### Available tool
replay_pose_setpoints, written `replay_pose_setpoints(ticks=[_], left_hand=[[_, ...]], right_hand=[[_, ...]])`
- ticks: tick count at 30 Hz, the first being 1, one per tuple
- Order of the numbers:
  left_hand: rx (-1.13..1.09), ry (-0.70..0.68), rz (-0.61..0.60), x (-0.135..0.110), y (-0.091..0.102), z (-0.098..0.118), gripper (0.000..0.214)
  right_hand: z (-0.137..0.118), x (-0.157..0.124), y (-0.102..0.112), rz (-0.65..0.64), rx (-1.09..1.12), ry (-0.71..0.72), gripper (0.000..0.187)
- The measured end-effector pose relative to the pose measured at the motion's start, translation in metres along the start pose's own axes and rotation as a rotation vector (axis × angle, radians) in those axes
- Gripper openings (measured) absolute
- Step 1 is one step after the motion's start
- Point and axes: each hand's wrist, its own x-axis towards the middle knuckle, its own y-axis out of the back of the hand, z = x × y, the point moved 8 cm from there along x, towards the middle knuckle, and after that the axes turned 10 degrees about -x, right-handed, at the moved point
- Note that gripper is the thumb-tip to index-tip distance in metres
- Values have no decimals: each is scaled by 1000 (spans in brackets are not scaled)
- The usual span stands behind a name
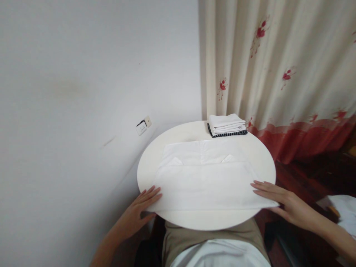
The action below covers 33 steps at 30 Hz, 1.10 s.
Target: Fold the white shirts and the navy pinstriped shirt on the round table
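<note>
Table (203,221) between left hand (138,208) and right hand (287,204), splayed and clasping nothing. Folded cloth (203,187) between them too, touched at either side; stack (226,125) beyond. Press lightly and evenly, smooth outward, keep the near edge straight.

Cloth (203,187): thin, matt, smooth, faint creases. Stack (226,121): folded fabric, matt, soft-looking. Table (147,167): smooth top, low sheen; material unclear. Curtain (250,74): matt fabric, deep folds. Wall (97,55): matt, paint-like, scuffed. Socket (141,128): smooth plastic. Floor (302,176): wood-like, slight gloss. Trousers (178,241): matt fabric.
</note>
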Motion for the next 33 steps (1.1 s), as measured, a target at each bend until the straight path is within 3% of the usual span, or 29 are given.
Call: replay_pose_setpoints(ticks=[5, 13, 20, 23, 27, 30, 33], left_hand=[[-50, 11, 32, -2, 7, -2, 67], [-161, 53, 81, 1, 18, -16, 37], [-446, 66, 146, 9, 73, 20, 33], [-474, 126, 292, 29, 104, 19, 35], [-500, 227, 510, 74, 131, -7, 40], [-626, 259, 569, 120, 129, -32, 43], [-677, 333, 559, 166, 110, -58, 53]], right_hand=[[6, 1, 3, 0, 56, -40, 38], [4, 4, 15, -3, 145, -28, 35], [26, -4, 62, 71, 300, -225, 32], [43, 9, 92, 206, 340, -362, 37], [64, 52, 118, 390, 378, -488, 40], [83, 98, 112, 418, 523, -529, 33], [113, 134, 84, 383, 670, -685, 28]])
